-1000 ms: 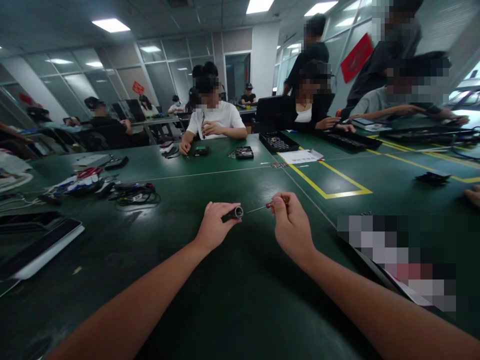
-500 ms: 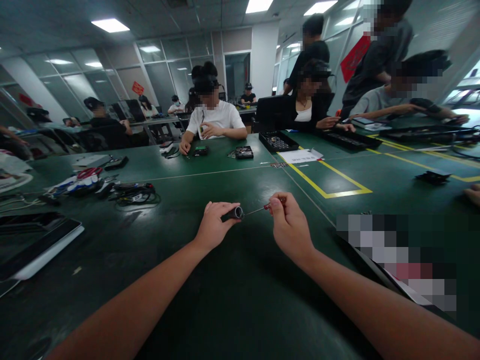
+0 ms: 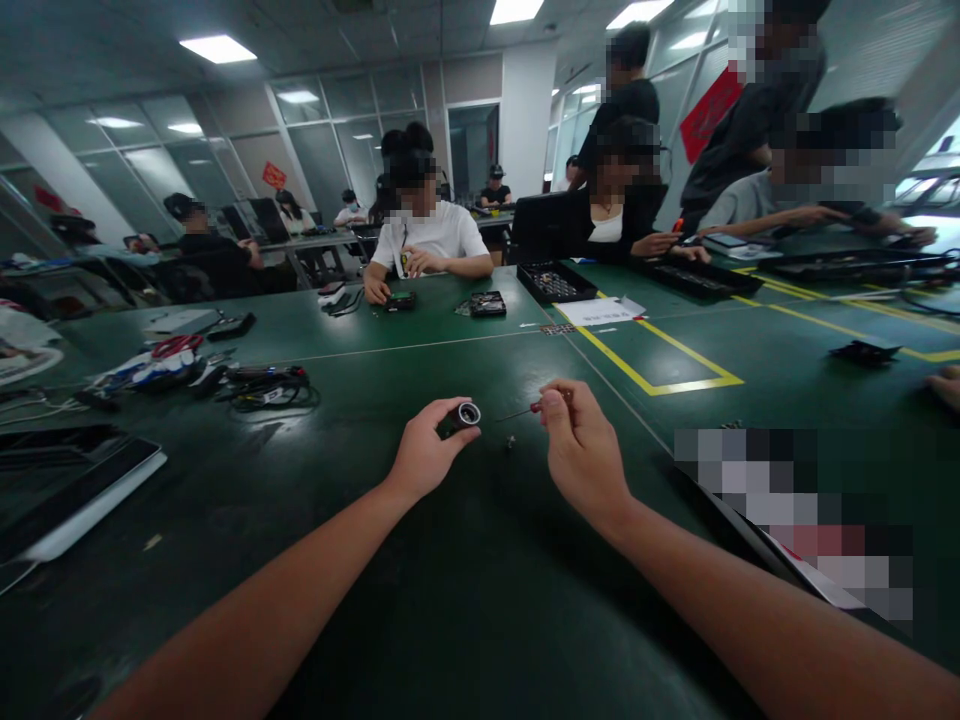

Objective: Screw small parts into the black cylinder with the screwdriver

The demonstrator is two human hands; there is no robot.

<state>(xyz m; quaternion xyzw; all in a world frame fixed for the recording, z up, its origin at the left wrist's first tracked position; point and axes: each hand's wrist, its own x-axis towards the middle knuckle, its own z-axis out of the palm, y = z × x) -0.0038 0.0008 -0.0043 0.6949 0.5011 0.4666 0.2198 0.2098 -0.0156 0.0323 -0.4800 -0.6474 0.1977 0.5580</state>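
While the left hand (image 3: 425, 455) pinches a small black metal-rimmed cylinder (image 3: 464, 415), the right hand (image 3: 579, 447) grips a thin red-handled screwdriver (image 3: 534, 407) above the dark green bench (image 3: 375, 560).

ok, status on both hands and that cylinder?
Left hand grips small black metal-rimmed cylinder. Right hand holds thin red-handled screwdriver, tip clear. Tiny loose part on green mat between.

Ceiling panels (image 3: 217, 47) light the room evenly but rather dimly. The green table (image 3: 420, 560) shows soft glare near its middle and faint shadows under the arms. Wide-angle distortion bends the edges; the near forearms are blurred, and window light at far right is blown out.
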